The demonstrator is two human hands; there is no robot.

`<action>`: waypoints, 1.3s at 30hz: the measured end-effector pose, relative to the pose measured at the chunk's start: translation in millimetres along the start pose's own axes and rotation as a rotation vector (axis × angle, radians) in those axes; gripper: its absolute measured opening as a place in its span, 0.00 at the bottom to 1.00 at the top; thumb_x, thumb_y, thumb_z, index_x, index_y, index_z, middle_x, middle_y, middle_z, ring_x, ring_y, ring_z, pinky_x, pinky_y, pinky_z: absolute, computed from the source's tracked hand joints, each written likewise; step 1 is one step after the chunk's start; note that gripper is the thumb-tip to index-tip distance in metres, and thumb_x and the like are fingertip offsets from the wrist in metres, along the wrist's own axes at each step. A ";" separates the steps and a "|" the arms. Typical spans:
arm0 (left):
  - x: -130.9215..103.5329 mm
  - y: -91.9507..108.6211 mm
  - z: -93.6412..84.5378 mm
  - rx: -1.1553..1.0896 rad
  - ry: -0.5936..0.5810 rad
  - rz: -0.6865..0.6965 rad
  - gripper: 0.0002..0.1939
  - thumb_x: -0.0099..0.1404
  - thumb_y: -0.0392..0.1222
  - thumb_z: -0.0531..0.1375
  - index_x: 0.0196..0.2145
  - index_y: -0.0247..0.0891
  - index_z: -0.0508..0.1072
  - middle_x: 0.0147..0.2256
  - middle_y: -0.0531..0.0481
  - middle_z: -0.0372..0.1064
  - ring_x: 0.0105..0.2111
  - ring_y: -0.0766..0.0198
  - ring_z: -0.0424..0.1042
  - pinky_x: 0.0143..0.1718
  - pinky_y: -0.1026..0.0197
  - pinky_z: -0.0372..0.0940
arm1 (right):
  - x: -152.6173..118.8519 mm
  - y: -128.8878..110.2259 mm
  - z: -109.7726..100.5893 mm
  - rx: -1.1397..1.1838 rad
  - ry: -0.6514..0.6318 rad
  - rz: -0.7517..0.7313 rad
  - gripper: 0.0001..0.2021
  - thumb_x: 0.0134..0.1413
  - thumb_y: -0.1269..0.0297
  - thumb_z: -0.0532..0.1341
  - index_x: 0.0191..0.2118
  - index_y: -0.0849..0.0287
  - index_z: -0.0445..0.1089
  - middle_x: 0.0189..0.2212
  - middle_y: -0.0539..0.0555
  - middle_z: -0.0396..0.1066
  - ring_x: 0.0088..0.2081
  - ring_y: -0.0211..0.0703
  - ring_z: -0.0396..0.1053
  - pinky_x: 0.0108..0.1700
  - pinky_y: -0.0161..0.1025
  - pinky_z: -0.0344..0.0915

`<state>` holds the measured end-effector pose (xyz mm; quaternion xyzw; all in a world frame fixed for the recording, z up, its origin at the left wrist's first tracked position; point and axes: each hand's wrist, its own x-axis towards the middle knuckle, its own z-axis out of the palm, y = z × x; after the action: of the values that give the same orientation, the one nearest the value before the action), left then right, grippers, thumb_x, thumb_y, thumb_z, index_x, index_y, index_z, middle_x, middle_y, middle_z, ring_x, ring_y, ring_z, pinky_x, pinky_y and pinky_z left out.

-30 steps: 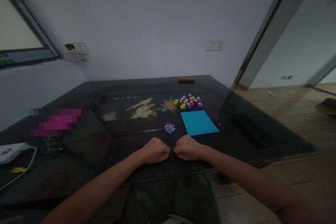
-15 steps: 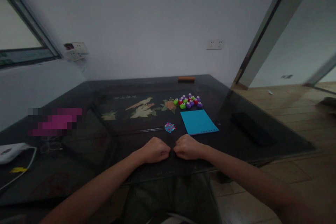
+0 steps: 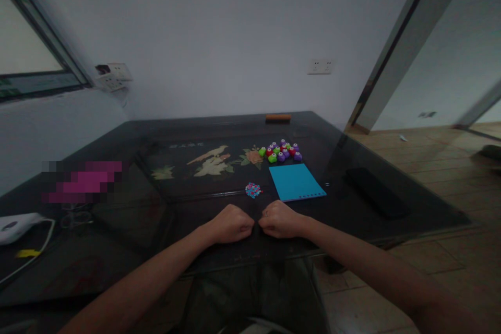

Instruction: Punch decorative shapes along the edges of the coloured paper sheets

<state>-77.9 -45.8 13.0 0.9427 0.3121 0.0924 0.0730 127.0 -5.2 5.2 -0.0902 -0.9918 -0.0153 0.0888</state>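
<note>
My left hand (image 3: pixel 233 224) rests on the dark tabletop as a closed fist. My right hand (image 3: pixel 281 219), also a fist, lies just beside it with a narrow gap between the two; a ring shows on one finger. Nothing shows in either hand. Right beyond the fists is a small pile of pink, blue and white beads (image 3: pixel 253 190). A blue sheet (image 3: pixel 296 181) with holes along its near edge lies flat beyond my right hand. Behind the sheet stands a cluster of several green, red and purple toys with eye-like tops (image 3: pixel 281 151).
The glossy black table (image 3: pixel 211 209) has a painted bird-and-flower pattern. A brown bar (image 3: pixel 278 117) lies at its far edge, a long black object (image 3: pixel 376 192) at right. At left are a blurred-out pink object (image 3: pixel 84 182) and a white device (image 3: pixel 19 227) with a cable.
</note>
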 end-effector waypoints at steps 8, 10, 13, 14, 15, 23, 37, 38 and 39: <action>-0.3 0.1 0.1 0.001 0.003 0.003 0.10 0.54 0.31 0.53 0.18 0.37 0.59 0.17 0.56 0.60 0.19 0.70 0.58 0.23 0.64 0.47 | 0.8 -0.1 -0.2 0.006 0.008 0.001 0.07 0.48 0.71 0.55 0.22 0.60 0.65 0.19 0.51 0.68 0.22 0.36 0.62 0.25 0.36 0.44; -0.1 -0.2 0.7 0.002 -0.001 0.003 0.10 0.54 0.31 0.53 0.18 0.37 0.59 0.17 0.56 0.60 0.19 0.70 0.58 0.23 0.64 0.46 | 0.9 0.1 -0.3 0.006 0.001 0.000 0.07 0.48 0.71 0.55 0.22 0.60 0.65 0.19 0.51 0.68 0.22 0.36 0.61 0.25 0.36 0.44; 0.2 -1.0 2.1 0.002 0.000 0.004 0.10 0.54 0.31 0.52 0.18 0.37 0.59 0.17 0.55 0.60 0.19 0.70 0.57 0.23 0.64 0.46 | 0.7 0.4 0.3 0.000 -0.011 0.006 0.07 0.48 0.70 0.55 0.22 0.60 0.65 0.19 0.51 0.68 0.21 0.36 0.61 0.25 0.36 0.44; 0.2 -1.1 2.3 0.001 0.000 0.004 0.10 0.54 0.31 0.52 0.18 0.37 0.59 0.17 0.55 0.60 0.19 0.70 0.57 0.23 0.64 0.46 | 0.6 0.4 0.7 -0.001 -0.010 0.005 0.07 0.48 0.70 0.55 0.23 0.60 0.65 0.19 0.51 0.68 0.21 0.36 0.61 0.25 0.35 0.44; 0.1 -1.2 2.4 0.000 0.001 0.004 0.10 0.54 0.31 0.53 0.18 0.37 0.59 0.17 0.55 0.60 0.19 0.70 0.57 0.23 0.64 0.46 | 0.6 0.4 1.1 -0.002 -0.006 0.004 0.07 0.48 0.70 0.55 0.23 0.60 0.65 0.19 0.51 0.68 0.21 0.36 0.61 0.25 0.36 0.44; -0.1 -0.3 0.7 -0.011 0.002 -0.005 0.10 0.53 0.31 0.53 0.18 0.37 0.57 0.17 0.56 0.58 0.19 0.70 0.57 0.23 0.64 0.46 | 1.0 -0.5 0.0 -0.001 0.003 -0.005 0.07 0.48 0.71 0.55 0.22 0.60 0.65 0.19 0.51 0.69 0.22 0.36 0.63 0.25 0.36 0.45; 0.0 -0.2 -0.7 0.000 -0.008 0.004 0.10 0.54 0.31 0.53 0.18 0.37 0.58 0.17 0.56 0.61 0.19 0.70 0.59 0.22 0.64 0.47 | 1.1 0.3 0.5 -0.001 -0.006 -0.001 0.07 0.48 0.71 0.56 0.22 0.59 0.65 0.19 0.51 0.68 0.22 0.36 0.62 0.24 0.36 0.44; 0.0 -0.2 -0.7 -0.001 -0.007 0.003 0.10 0.54 0.31 0.53 0.18 0.37 0.58 0.17 0.56 0.61 0.19 0.70 0.59 0.22 0.64 0.47 | 1.3 0.1 -0.1 -0.002 -0.010 0.002 0.07 0.47 0.71 0.56 0.22 0.59 0.65 0.19 0.50 0.68 0.22 0.36 0.62 0.24 0.36 0.44; 0.1 -0.1 -0.8 -0.001 -0.008 0.002 0.10 0.54 0.31 0.53 0.18 0.37 0.58 0.18 0.56 0.61 0.19 0.70 0.59 0.22 0.64 0.47 | 1.5 -0.3 -0.8 -0.003 -0.016 0.003 0.07 0.47 0.71 0.56 0.22 0.59 0.65 0.19 0.50 0.68 0.22 0.36 0.62 0.24 0.36 0.44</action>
<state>-78.1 -45.6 13.8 0.9434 0.3106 0.0888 0.0747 125.6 -5.3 6.3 -0.0921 -0.9923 -0.0160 0.0808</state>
